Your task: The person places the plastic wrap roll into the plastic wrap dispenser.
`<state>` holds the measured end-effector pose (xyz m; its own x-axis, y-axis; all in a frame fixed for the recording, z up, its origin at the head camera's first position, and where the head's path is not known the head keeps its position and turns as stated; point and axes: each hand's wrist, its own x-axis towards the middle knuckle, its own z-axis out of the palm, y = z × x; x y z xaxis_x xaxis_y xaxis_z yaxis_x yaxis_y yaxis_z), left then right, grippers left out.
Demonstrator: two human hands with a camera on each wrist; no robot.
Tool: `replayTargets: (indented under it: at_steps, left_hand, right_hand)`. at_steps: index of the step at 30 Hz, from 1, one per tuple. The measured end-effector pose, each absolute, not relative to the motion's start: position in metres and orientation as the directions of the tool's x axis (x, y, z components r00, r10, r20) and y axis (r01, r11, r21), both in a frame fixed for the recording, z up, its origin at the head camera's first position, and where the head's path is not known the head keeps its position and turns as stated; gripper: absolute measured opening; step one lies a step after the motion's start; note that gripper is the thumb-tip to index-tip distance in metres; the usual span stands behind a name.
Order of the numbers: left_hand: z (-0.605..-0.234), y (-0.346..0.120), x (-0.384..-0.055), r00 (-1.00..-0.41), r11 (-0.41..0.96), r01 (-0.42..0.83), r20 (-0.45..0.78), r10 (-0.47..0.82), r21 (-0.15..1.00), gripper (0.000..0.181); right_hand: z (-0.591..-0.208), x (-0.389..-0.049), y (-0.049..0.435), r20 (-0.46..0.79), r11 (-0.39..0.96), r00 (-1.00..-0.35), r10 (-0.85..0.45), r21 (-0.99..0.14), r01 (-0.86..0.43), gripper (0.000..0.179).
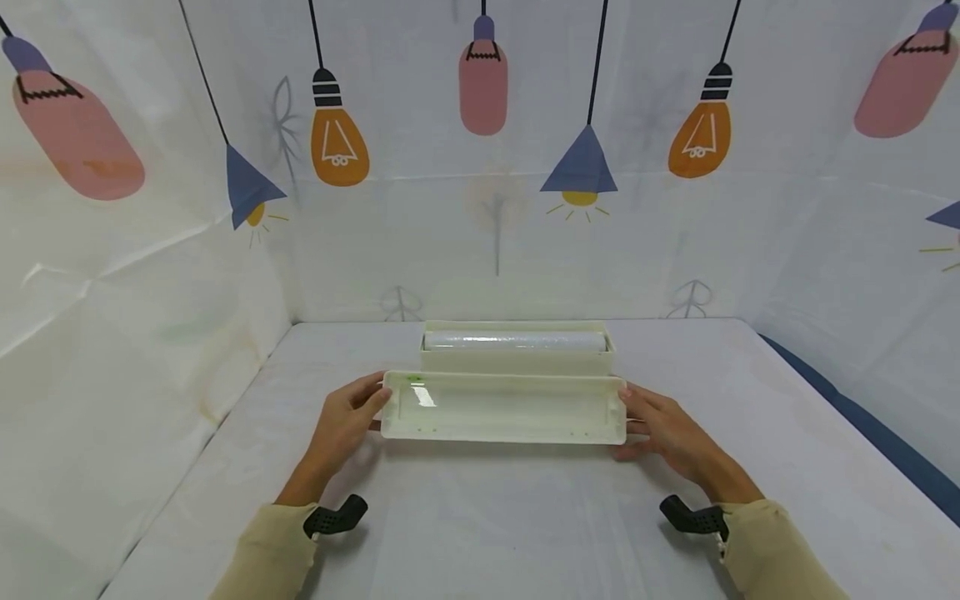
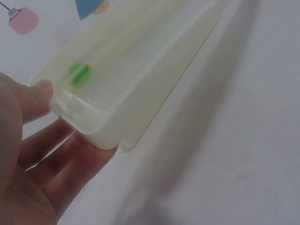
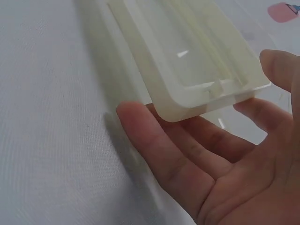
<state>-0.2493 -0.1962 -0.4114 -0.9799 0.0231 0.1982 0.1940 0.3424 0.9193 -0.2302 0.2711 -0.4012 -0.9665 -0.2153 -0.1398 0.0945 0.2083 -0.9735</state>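
A long cream plastic lid (image 1: 502, 408), its hollow inside facing me, is held by its two short ends in front of a matching dispenser box (image 1: 517, 361). In that box lies a shiny roll of cling film (image 1: 517, 341). My left hand (image 1: 341, 425) grips the lid's left end, thumb at the rim and fingers underneath. A small green piece (image 2: 80, 75) shows near that corner in the left wrist view. At the other end my right hand (image 1: 671, 433) holds the lid between thumb and fingers. Whether lid and box are joined, I cannot tell.
The box stands near the back edge of a table covered with a white cloth (image 1: 495, 525). Behind it hangs a white curtain (image 1: 420, 233) printed with lamps and bulbs. A dark blue strip (image 1: 862, 417) runs along the right side.
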Motion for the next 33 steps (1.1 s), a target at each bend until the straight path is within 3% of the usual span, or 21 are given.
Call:
replayTargets:
  at_steps: [6, 13, 24, 33]
  left_hand:
    - [-0.4125, -0.1969, -0.2499, -0.974, 0.317, 0.215, 0.226, 0.001, 0.924, 0.051]
    - [-0.4119, -0.1955, -0.2486, -0.965, 0.282, 0.254, 0.263, 0.007, 0.925, 0.051]
    - [-0.4096, -0.1946, -0.2455, -0.956, 0.204, 0.294, 0.291, 0.045, 0.934, 0.048]
    - [-0.4135, -0.1924, -0.2487, -0.968, 0.163, 0.251, 0.252, 0.015, 0.954, 0.05]
  right_hand:
    - [-0.4022, -0.2319, 0.2699, -0.144, 0.145, -0.963, -0.227, -0.983, 0.113, 0.076]
    - [-0.4044, -0.2346, 0.2676, -0.138, 0.08, -0.978, -0.156, -0.989, 0.127, 0.075]
    - [-0.4021, -0.2333, 0.2648, -0.088, 0.116, -0.993, -0.084, -0.99, 0.078, 0.081]
    - [-0.4021, -0.2319, 0.2644, -0.013, 0.149, -0.999, -0.043, -0.989, 0.007, 0.079]
